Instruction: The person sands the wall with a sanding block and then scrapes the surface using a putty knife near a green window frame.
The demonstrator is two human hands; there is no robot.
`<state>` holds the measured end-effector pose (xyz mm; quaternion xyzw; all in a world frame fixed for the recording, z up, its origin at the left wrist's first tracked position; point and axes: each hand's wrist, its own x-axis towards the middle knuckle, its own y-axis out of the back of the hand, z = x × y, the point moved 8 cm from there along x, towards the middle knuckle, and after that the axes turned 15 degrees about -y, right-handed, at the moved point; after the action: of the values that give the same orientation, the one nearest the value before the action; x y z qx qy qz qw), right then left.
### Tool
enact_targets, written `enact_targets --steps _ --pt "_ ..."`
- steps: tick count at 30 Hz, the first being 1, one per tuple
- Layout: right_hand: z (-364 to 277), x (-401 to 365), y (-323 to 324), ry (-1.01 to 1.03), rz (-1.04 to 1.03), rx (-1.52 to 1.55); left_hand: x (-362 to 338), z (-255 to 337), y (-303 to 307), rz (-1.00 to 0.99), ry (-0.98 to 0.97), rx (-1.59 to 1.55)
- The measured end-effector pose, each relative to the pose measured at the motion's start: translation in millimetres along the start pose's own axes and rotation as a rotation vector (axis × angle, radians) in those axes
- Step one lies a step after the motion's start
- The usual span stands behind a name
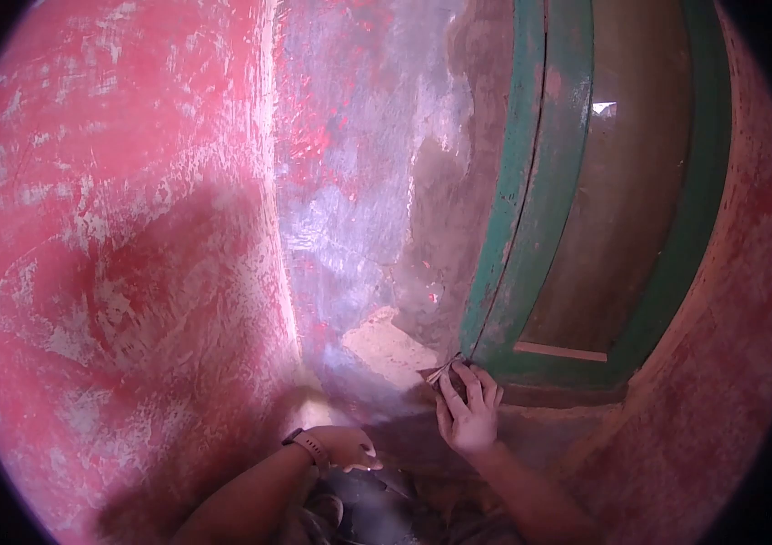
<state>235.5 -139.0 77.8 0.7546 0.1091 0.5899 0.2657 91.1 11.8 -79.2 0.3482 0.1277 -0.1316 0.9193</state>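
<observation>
My right hand (468, 413) is at the lower left corner of a green-framed door or window (486, 300). Its fingers pinch a folded, brownish piece of sandpaper (438, 373) against the wall. Close to it, a pale bare patch (390, 350) shows where the wall's coating is gone. Lower down and to the left, my left hand (347, 445) has curled fingers, with a wristband (309, 445) on its wrist. A small pale spot shows by those fingers, and whatever they hold is too small to make out.
A red wall (113, 227) with scuffed whitish marks stands close on the left, meeting the patchy grey-purple wall (349, 182) at a corner. A brown panel (622, 200) fills the green frame. Another reddish wall (722, 391) runs along the right.
</observation>
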Motion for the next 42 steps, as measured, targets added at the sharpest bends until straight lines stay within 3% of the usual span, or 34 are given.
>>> enact_targets --steps 6,9,12,15,18,25,30,33,36,39,42 --pt "7 2 8 0.032 -0.111 0.045 -10 7 0 -0.032 0.070 -0.039" --pt "8 5 18 -0.053 -0.089 0.199 -14 7 5 0.106 -0.019 -0.058" --pt "-5 17 35 -0.104 0.006 0.344 -9 3 6 0.054 -0.008 -0.029" --pt "-14 25 37 -0.177 0.141 0.318 -9 -1 2 0.087 0.043 -0.071" --pt "-30 35 21 -0.158 0.017 0.192 -5 -9 -1 0.096 -0.014 -0.030" --pt "-10 -13 -19 -0.183 -0.025 0.018 -34 10 11 0.112 0.037 -0.083" --pt "-23 20 -16 -0.227 0.000 0.134 -20 -17 4 0.177 -0.051 -0.117" --pt "-29 18 -14 -0.260 -0.026 0.152 -23 13 4 0.085 -0.082 -0.079" --pt "-28 0 -25 -0.275 -0.053 0.094 -25 8 4 0.089 0.039 -0.076" --pt "-33 3 -20 -0.272 -0.114 0.023 -22 -5 4 0.180 -0.051 -0.118" --pt "-25 -2 -29 -0.222 -0.153 -0.054 -27 -1 7 0.109 0.046 -0.093"
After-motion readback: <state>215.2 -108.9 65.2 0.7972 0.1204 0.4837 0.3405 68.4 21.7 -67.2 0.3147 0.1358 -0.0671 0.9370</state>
